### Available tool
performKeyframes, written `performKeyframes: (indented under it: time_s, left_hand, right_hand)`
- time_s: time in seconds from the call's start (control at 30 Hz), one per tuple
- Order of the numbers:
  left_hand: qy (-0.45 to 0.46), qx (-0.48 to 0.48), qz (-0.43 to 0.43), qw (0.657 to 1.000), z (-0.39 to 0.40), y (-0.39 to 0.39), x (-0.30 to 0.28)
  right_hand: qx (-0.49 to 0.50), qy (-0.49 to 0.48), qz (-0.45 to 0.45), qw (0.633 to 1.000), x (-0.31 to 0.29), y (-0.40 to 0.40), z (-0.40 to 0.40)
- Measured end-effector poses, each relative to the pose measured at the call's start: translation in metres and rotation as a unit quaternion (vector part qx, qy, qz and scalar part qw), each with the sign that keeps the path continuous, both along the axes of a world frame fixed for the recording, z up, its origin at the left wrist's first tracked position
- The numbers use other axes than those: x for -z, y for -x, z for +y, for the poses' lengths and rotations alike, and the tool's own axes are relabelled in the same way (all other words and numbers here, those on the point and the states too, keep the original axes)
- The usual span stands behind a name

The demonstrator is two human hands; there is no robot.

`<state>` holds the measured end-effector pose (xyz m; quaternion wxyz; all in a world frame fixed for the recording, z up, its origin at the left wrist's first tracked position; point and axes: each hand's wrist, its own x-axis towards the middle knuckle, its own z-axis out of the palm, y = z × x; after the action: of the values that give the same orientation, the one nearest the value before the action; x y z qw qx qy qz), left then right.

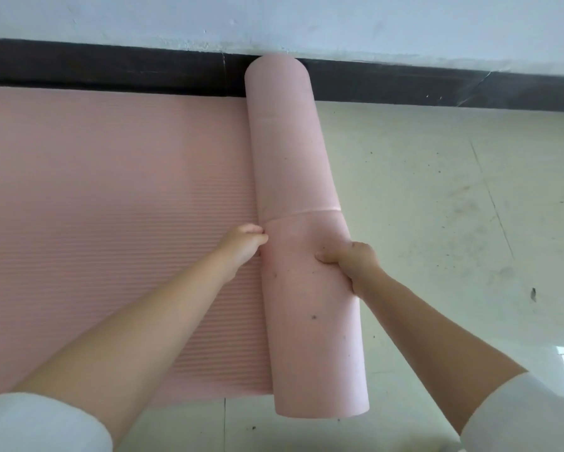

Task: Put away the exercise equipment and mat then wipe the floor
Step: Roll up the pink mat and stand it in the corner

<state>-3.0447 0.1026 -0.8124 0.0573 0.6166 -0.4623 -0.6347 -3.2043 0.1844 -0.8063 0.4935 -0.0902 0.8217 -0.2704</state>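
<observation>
A pink ribbed exercise mat (111, 223) lies flat on the floor at the left, and its right part is wound into a thick roll (293, 164) that runs from the skirting toward me. My left hand (241, 247) presses against the roll's left side where it meets the flat mat, fingers curled. My right hand (349, 261) grips the roll's right side, thumb on top and fingers around it. The roll's far end touches the dark skirting.
A black skirting board (111, 70) runs along the white wall (372, 21) at the top. Pale floor tiles (453, 207) with dark specks and scuffs lie to the right of the roll. White sleeves show at the bottom corners.
</observation>
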Motion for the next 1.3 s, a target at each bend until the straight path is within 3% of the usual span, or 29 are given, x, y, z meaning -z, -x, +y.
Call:
performKeyframes:
  time_s: [0.23,0.43,0.53,0.63,0.7,0.83,1.17,1.3]
  left_hand:
    - [-0.002,0.124,0.045,0.991,0.015,0.039,0.003]
    - [0.112,0.246,-0.091,0.958,0.028,0.057,0.025]
    - [0.126,0.296,-0.161,0.933,0.026,0.048,0.033]
    - [0.134,0.335,-0.174,0.916,0.020,0.037,0.039]
    - [0.122,0.331,-0.157,0.922,0.016,0.033,0.042]
    - [0.105,0.306,-0.134,0.937,0.013,0.027,0.041]
    - [0.123,0.307,-0.149,0.932,0.009,0.024,0.047]
    - [0.149,0.281,-0.149,0.936,0.006,0.030,0.039]
  right_hand:
    - [0.077,-0.020,0.079,0.994,-0.035,0.072,0.041]
    - [0.051,-0.119,0.266,0.955,-0.059,0.135,0.058]
    - [-0.016,-0.154,0.330,0.931,-0.054,0.121,0.053]
    - [-0.022,-0.138,0.341,0.930,-0.040,0.090,0.034]
    - [-0.008,-0.131,0.347,0.928,-0.030,0.070,0.020]
    - [-0.103,-0.154,0.406,0.895,-0.014,0.035,0.013]
    - [-0.316,-0.190,0.512,0.776,-0.032,0.050,0.028]
    - [-0.373,-0.154,0.480,0.779,-0.025,0.013,0.023]
